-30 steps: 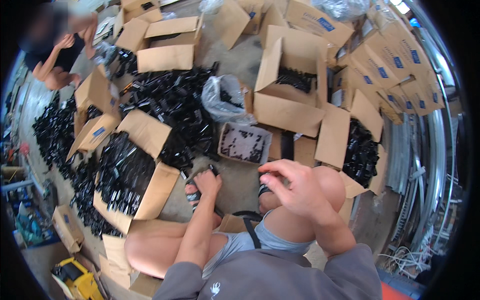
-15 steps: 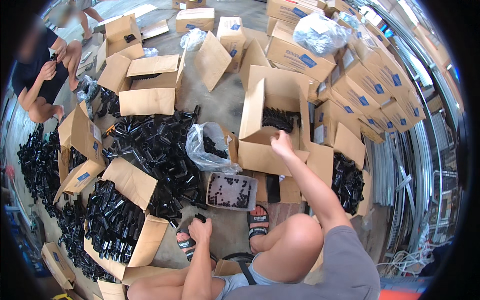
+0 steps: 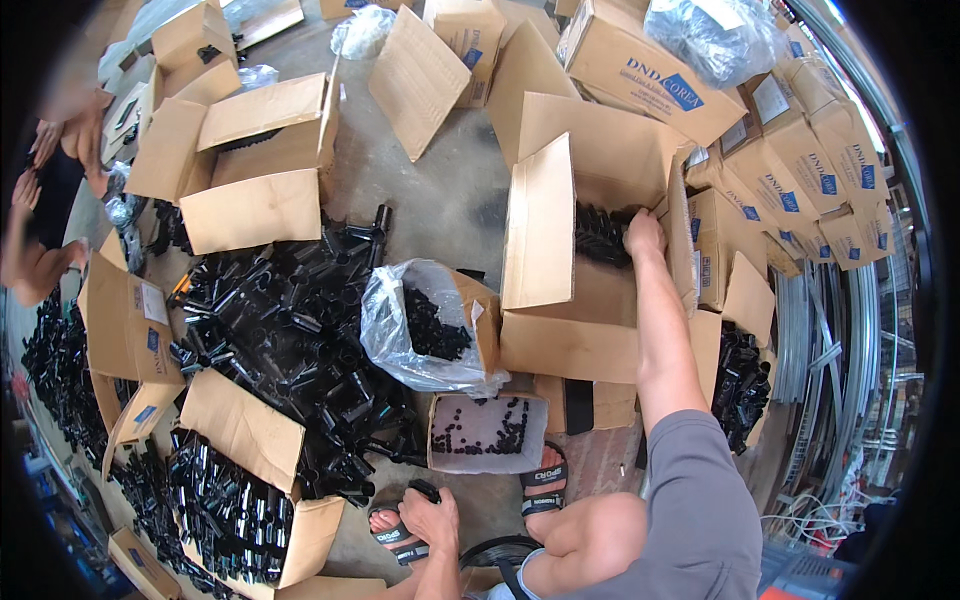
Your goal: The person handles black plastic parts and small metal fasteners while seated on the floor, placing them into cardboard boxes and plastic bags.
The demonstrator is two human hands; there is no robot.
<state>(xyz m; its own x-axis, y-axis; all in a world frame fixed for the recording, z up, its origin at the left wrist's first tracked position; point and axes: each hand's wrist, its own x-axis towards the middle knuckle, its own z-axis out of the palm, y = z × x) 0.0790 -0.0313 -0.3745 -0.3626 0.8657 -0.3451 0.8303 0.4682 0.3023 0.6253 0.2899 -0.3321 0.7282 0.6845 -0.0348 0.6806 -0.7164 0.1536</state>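
Note:
My right hand (image 3: 645, 236) reaches deep into an open cardboard box (image 3: 568, 340). It is closed at the right end of a row of black plastic parts (image 3: 603, 236) standing there, its fingertips partly hidden against them. Low in the view, near my sandalled foot, my left hand (image 3: 430, 520) grips a short black plastic piece (image 3: 424, 490) that sticks out above the fingers. In front of my feet stands a shallow pale tray (image 3: 478, 458) with many small round black pieces. Behind it, a box lined with clear plastic (image 3: 385, 325) holds more small black pieces (image 3: 436, 325).
A large heap of black tubular parts (image 3: 300, 330) covers the floor at left, beside a full carton (image 3: 240, 425). Another open box (image 3: 250, 215) stands beyond. Stacked cartons (image 3: 790, 190) and metal lengths (image 3: 800, 330) line the right. Another person (image 3: 60, 190) sits at far left.
My right hand has moved from above the box's near edge into it, to the black parts' right end. My left hand still holds its black piece. The whole view has shifted.

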